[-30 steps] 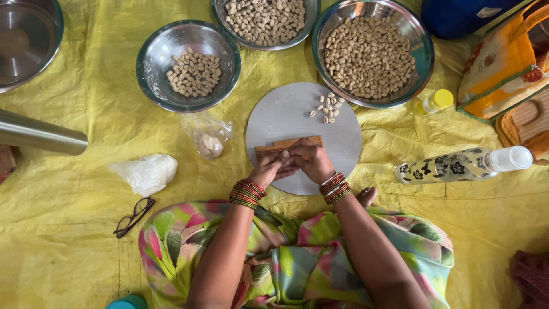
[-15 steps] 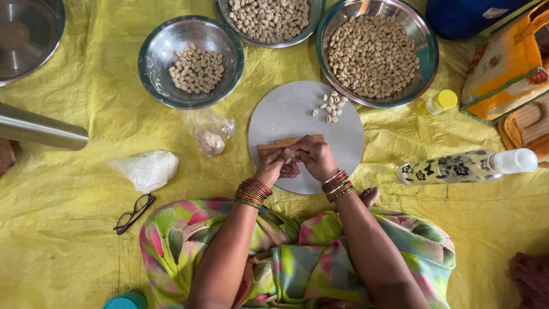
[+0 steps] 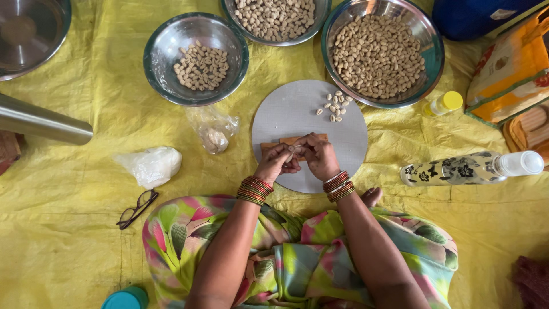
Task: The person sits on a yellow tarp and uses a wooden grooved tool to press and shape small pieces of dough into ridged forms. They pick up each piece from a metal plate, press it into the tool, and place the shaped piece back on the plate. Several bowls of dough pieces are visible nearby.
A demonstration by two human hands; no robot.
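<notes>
My left hand [image 3: 277,162] and my right hand [image 3: 319,155] meet over the near part of a round grey board [image 3: 297,109], fingertips pinched together on one small pale nut [image 3: 291,150]. A small wooden block [image 3: 286,141] lies on the board just under and behind the fingers. Several peeled pale nuts [image 3: 334,106] sit in a little heap at the board's far right. Both wrists wear red and gold bangles.
Three steel bowls of nuts stand beyond the board: a small one [image 3: 196,58] at left, one [image 3: 276,20] in the middle, a large one [image 3: 382,52] at right. Plastic bags [image 3: 213,130], folded glasses [image 3: 136,208], a flowered bottle [image 3: 469,167] and a small yellow-capped bottle [image 3: 441,104] lie around on the yellow sheet.
Both hands stay in the same spot over the board. The fingers have shifted slightly around the nut; the view has drifted a little.
</notes>
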